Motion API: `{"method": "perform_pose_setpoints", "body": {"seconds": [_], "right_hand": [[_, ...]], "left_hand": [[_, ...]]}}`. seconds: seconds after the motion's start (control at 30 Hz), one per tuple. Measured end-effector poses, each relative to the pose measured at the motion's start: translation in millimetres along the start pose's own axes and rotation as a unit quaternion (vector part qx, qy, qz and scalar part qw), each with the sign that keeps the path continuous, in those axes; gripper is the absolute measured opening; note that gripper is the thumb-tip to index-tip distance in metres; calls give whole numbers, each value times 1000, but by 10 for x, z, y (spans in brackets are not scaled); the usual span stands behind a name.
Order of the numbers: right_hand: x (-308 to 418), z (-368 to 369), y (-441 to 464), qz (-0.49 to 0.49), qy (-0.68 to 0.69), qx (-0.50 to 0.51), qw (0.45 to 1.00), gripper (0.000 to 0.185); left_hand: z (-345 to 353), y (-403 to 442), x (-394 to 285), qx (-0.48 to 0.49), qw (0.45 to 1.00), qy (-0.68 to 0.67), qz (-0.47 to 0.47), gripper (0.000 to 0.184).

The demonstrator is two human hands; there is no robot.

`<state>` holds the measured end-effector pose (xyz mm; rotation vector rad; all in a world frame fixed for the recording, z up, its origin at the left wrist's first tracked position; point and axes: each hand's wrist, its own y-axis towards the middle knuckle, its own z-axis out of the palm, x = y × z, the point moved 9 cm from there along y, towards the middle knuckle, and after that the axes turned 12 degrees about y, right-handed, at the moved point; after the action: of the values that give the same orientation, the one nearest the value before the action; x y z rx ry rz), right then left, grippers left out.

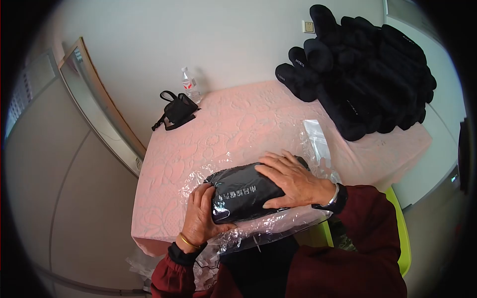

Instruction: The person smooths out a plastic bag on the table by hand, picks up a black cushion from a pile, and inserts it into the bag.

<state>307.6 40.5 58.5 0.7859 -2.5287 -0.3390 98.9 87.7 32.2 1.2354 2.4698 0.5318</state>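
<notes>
A black cushion with white printed characters (238,194) lies inside a clear plastic bag (278,223) near the front edge of the bed-like surface. My left hand (201,214) grips its left end, fingers curled over the side and thumb along the near edge. Across the right part of the cushion rests my right hand (290,181), its fingers spread over the top and the thumb apart on the near side. The plastic is crumpled and shiny around the cushion, and a whitish flap of it (317,139) extends behind my right hand.
A tall pile of black cushions (367,74) stands at the back right. At the back left are a black strapped pouch (179,109) and a plastic bottle (188,82). The pink patterned cover (223,129) meets the wall. A yellow-green container (401,233) sits by my right arm.
</notes>
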Motion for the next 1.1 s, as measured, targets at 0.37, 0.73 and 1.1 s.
{"method": "perform_pose_setpoints", "body": {"seconds": [0.37,0.73,1.1], "right_hand": [[380,419,102,-47,-51,50,996,95],[-209,-21,-215,28,-3,29,999,117],[-606,-51,-416,98,84,36,991,114]], "left_hand": [[-16,478,-786,41,992,76,89,128],[61,374,-113,105,993,21,56,133],[140,283,121,124,989,-77,1,125]]}}
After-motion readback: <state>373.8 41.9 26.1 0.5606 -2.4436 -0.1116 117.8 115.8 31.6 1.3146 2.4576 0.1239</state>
